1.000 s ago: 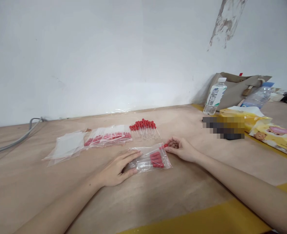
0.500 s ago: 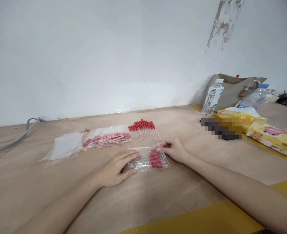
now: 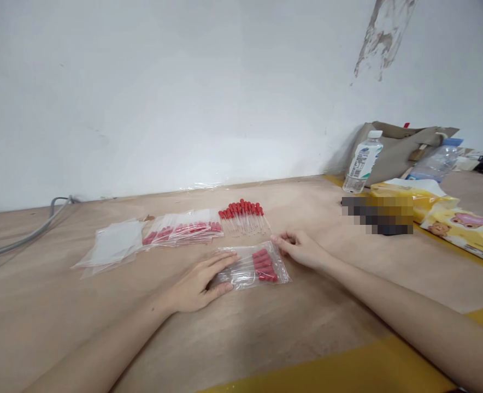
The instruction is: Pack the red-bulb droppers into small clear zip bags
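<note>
A clear zip bag [image 3: 245,273] lies flat in front of me, holding several droppers with red rubber bulbs [image 3: 265,266] and clear stems. My left hand [image 3: 200,284] rests on the bag's left end, fingers stretched out and thumb apart, partly covering the stems. At the bag's upper right corner, by the zip edge, my right hand [image 3: 296,248] has its fingers curled in a pinch. Beyond the bag lies a fanned row of loose droppers [image 3: 242,213], red bulbs pointing away. Left of them are overlapping filled zip bags [image 3: 184,228].
Flat clear bags [image 3: 116,245] lie at the left, near a grey cable [image 3: 28,240]. On the right stand a labelled bottle [image 3: 362,164], a blue-capped bottle [image 3: 436,164] and a beige bag [image 3: 393,147]. A yellow tissue pack [image 3: 466,224] lies before them. A wall runs behind.
My right hand has shifted from the zip edge, over the red bulbs, to the bag's upper corner, uncovering the bulbs. My left hand stays on the bag. The view has shifted slightly.
</note>
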Demonstrator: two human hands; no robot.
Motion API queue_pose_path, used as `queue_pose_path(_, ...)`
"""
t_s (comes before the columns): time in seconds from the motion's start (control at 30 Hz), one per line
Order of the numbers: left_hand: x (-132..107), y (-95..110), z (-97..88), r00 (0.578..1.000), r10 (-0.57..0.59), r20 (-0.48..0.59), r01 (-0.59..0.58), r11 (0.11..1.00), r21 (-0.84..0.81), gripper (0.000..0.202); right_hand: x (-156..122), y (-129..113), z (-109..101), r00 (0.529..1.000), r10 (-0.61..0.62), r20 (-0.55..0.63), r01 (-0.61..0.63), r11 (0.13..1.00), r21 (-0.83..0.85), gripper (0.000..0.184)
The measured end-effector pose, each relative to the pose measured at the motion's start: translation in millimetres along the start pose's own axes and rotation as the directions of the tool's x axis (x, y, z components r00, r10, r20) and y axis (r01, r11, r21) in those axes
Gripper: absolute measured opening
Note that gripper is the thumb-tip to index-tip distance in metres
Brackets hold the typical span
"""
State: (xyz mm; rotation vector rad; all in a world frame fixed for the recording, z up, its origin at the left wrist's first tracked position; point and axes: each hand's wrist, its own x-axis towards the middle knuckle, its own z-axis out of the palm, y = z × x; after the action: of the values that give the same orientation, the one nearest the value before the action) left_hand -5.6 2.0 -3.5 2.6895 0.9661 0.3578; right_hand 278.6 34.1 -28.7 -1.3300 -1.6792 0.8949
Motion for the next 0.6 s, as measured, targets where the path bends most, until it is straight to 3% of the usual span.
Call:
queue_pose_path(0.13,0,0,0.5,1.0,0.012,-0.021,-0.013,1.0,-0.02,0.05,-5,-4,6,0.993,0.006,0.116,-0.01,0.999,0.033,0.03)
queue_pose_path(0.27,-1,2,2.4,0.998,0.033,-0.044,-0.034,0.999,-0.039,0.05,-13,-19,9,0.978,-0.051,0.202,-0.012,0.954,0.299,0.03)
queue_pose_path(0.33,-2,3,2.9,0.992,0.035,-0.119,-0.037,0.999,-0.01,0.047,-14,-28,6,0.98,-0.06,0.188,-0.031,0.894,0.448,0.03)
queue_pose_path(0.4,-3,0,0.8,0.957,0.003,-0.289,0.019,0.997,0.072,0.04,-13,-37,1,0.989,0.001,0.145,-0.076,0.855,0.512,0.029)
queue_pose_path(0.47,-6,-10,-5.9,0.854,-0.088,-0.512,0.189,0.971,0.149,0.032,-7,-47,-4,0.993,0.094,0.072,-0.118,0.843,0.525,0.028)
queue_pose_path(0.53,-11,-27,-17.3,0.688,-0.227,-0.689,0.441,0.885,0.148,0.028,4,-58,-7,0.987,0.16,-0.002,-0.133,0.825,0.55,0.024)
queue_pose_path(0.6,-21,-50,-31.3,0.522,-0.387,-0.76,0.684,0.722,0.102,0.03,20,-69,-3,0.984,0.171,-0.048,-0.108,0.792,0.601,0.021)
